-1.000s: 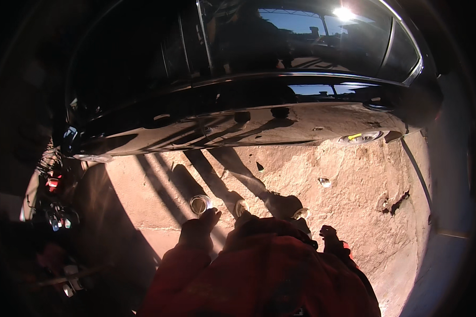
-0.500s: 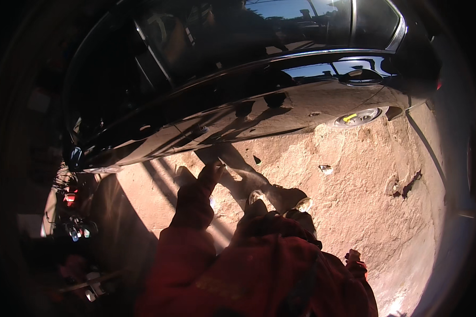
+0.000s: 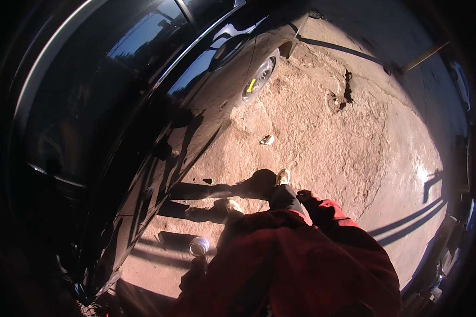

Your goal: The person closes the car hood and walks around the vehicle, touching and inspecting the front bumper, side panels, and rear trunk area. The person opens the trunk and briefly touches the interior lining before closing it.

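My left hand (image 3: 197, 264) is a dark shape at the lower left, close by a round, can-like container (image 3: 199, 246) with a pale rim. Shadow hides its fingers, and I cannot tell whether it touches the container. My right hand (image 3: 305, 196) hangs low beside my right leg, below a red sleeve (image 3: 330, 210). Its fingers are too dark to make out, and nothing shows in it. Along the left stands a glossy black car (image 3: 143, 153), its side reflecting the ground and my shadow.
The car's wheel (image 3: 259, 79) carries a yellow mark. Rough, sunlit concrete (image 3: 322, 142) spreads to my right, with a hole (image 3: 344, 95) farther off. A pale scrap (image 3: 267, 140) and a dark shard (image 3: 208, 181) lie on it. Clutter (image 3: 439, 274) lines the lower right edge.
My view has turned to the right, so the car now runs up the left side. My left hand has drawn back from beside the car. The round container has come into fuller view.
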Action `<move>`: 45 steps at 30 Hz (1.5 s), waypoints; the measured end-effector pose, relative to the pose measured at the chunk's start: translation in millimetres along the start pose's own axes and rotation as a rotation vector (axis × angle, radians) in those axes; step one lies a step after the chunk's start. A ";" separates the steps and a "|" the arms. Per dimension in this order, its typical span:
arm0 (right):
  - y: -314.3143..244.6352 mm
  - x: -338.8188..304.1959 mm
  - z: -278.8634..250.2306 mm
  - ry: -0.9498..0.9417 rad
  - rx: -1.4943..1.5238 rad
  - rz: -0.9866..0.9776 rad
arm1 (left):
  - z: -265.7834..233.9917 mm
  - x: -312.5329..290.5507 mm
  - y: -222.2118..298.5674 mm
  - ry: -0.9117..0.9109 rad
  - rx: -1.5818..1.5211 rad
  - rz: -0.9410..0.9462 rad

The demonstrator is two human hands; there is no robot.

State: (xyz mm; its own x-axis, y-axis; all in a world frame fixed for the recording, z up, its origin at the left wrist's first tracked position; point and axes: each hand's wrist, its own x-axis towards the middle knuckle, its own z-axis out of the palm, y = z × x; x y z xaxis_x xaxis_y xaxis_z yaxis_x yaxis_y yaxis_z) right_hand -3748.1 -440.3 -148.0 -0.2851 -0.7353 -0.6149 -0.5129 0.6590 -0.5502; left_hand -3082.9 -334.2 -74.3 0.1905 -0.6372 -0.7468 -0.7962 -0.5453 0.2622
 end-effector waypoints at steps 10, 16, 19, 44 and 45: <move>143.3 63.1 -123.0 0.059 0.286 0.295 | -37.3 120.9 240.8 -0.019 0.413 0.196; 199.1 91.2 -251.2 0.166 0.266 0.438 | -131.6 188.8 605.0 0.744 0.111 0.796; 181.2 140.0 -305.7 0.178 0.301 0.424 | -182.7 187.8 756.5 1.035 0.283 0.840; 91.0 476.2 -625.6 -0.058 0.108 0.132 | -206.1 212.5 922.5 0.880 0.153 0.007; 96.4 491.9 -643.4 -0.067 0.167 0.070 | -197.9 202.9 920.8 0.845 0.051 0.068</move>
State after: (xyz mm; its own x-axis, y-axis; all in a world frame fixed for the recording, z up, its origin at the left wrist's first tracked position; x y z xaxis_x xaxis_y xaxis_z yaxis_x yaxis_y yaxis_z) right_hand -4458.7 -840.5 -139.9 -0.2581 -0.6780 -0.6882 -0.3509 0.7295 -0.5871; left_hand -3663.8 -1073.4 136.6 0.4904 -0.8713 -0.0173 -0.8424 -0.4790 0.2469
